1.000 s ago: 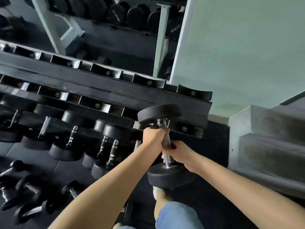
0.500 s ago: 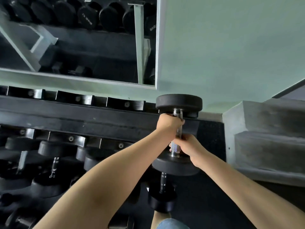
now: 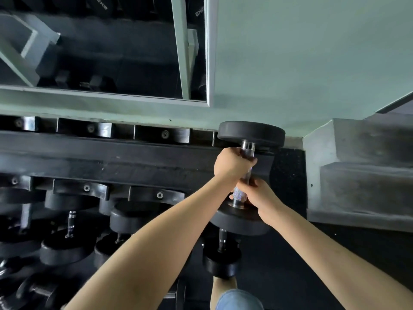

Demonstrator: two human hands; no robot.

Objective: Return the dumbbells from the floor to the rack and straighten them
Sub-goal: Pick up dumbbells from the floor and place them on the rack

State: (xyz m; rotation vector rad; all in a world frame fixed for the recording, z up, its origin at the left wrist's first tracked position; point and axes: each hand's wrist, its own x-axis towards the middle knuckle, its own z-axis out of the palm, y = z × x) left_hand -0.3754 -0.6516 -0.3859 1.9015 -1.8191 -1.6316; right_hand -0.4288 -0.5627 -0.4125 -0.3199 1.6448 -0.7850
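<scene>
A black dumbbell (image 3: pixel 251 133) with round heads and a chrome handle lies across the right end of the black rack's (image 3: pixel 111 157) top tier. Its far head sits at the back rail by the wall, its near head hangs at the front rail. My left hand (image 3: pixel 231 164) grips the upper part of the handle. My right hand (image 3: pixel 259 196) grips the lower part, just above the near head. Several empty saddles line the top tier to the left.
Lower tiers hold several black dumbbells (image 3: pixel 67 249); another (image 3: pixel 221 260) hangs below the held one. More dumbbells (image 3: pixel 38 291) lie on the dark floor at the bottom left. A mirror (image 3: pixel 100 45) covers the wall above, and concrete steps (image 3: pixel 362 180) stand at the right.
Both hands have carried the dumbbell up from the lower tier and back over the top tier's right end. My view has tilted up toward the wall.
</scene>
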